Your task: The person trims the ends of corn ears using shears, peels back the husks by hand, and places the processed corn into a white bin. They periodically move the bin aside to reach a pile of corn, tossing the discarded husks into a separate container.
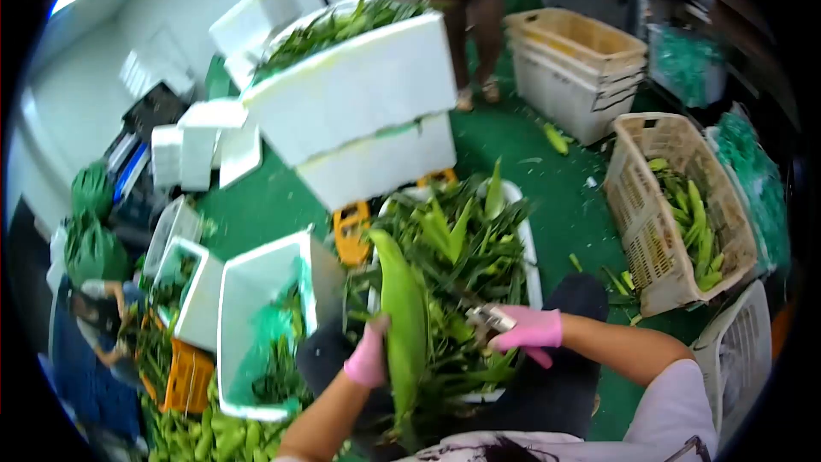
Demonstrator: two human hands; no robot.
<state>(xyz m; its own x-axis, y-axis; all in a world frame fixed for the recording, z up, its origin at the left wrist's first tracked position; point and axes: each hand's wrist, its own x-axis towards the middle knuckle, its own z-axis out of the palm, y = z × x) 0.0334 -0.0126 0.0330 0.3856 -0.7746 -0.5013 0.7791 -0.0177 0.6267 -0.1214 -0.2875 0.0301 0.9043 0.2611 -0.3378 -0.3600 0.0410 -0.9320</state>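
My left hand (369, 355), in a pink glove, is closed around an ear of corn (400, 316) in its green husk. The ear stands nearly upright over my lap. My right hand (528, 331), also gloved in pink, grips a small metal hand tool (493, 318); it looks like pruning shears, but blur hides its exact form. The tool is apart from the ear, to its right. Beneath both hands, between my knees, a white tub (532, 267) is heaped with green husks and leaves (466, 235).
Ahead stand stacked white foam boxes (359, 90) topped with leaves. On the right, a beige crate (637, 231) holds corn. At left is an open foam box (256, 325) with green plastic; corn ears (227, 436) lie below it. One person (466, 8) stands ahead, another (103, 325) is at left.
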